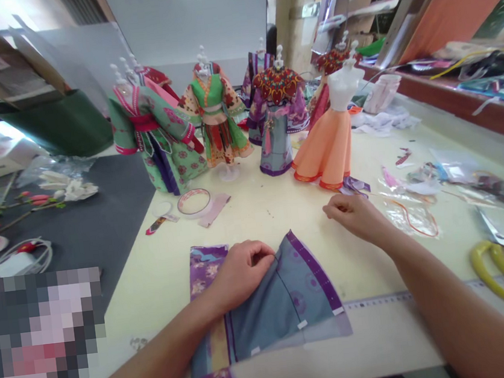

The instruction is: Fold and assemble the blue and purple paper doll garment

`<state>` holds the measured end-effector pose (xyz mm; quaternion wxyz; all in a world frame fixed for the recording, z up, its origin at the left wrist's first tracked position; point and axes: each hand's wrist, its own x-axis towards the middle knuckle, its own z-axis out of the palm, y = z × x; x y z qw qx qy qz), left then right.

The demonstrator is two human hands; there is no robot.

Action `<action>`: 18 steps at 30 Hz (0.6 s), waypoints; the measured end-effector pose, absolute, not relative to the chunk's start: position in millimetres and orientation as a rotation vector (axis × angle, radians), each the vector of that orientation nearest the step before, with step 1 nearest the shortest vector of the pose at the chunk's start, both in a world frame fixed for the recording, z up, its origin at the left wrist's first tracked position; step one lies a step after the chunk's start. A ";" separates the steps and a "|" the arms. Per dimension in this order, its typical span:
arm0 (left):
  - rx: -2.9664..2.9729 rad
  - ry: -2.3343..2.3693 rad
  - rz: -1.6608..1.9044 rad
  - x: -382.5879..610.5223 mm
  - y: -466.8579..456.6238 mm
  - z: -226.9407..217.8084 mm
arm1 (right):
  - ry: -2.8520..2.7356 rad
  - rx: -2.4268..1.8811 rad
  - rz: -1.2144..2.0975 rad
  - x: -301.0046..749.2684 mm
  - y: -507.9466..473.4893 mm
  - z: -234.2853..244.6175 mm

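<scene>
My left hand (243, 273) is closed, thumb and fingers pinching the upper edge of a blue-grey doll-garment fabric piece (272, 311) with a purple border. A dark line crosses the cloth, and small white tabs sit along its lower edge. Under my left wrist runs a purple floral strip (202, 273) with a yellow band. My right hand (353, 217) is raised to the right of the fabric, fingers pinched together; whatever it may hold is too small to make out. Just beyond it stands a small mannequin in an orange skirt (327, 150).
Several dressed mannequins (214, 114) line the back of the table. A tape roll (194, 202) lies at the left, near a small cutter (156, 225). A ruler (374, 302) crosses the front. Yellow- and red-handled scissors (501, 282) and plastic bags (412, 216) lie at the right.
</scene>
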<state>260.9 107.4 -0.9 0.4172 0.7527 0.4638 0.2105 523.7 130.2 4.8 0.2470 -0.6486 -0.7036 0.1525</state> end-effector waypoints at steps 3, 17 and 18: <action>1.891 1.165 0.527 260.7 107.6 -0.7 | -1.873 -1.719 0.410 523.2 131.8 0.3; 1.861 1.149 0.537 259.9 108.2 -0.4 | -2.016 -1.238 0.628 483.6 121.9 -5.5; 1.861 1.151 0.540 259.8 108.2 -0.6 | -2.030 -1.236 0.621 482.3 122.3 -7.1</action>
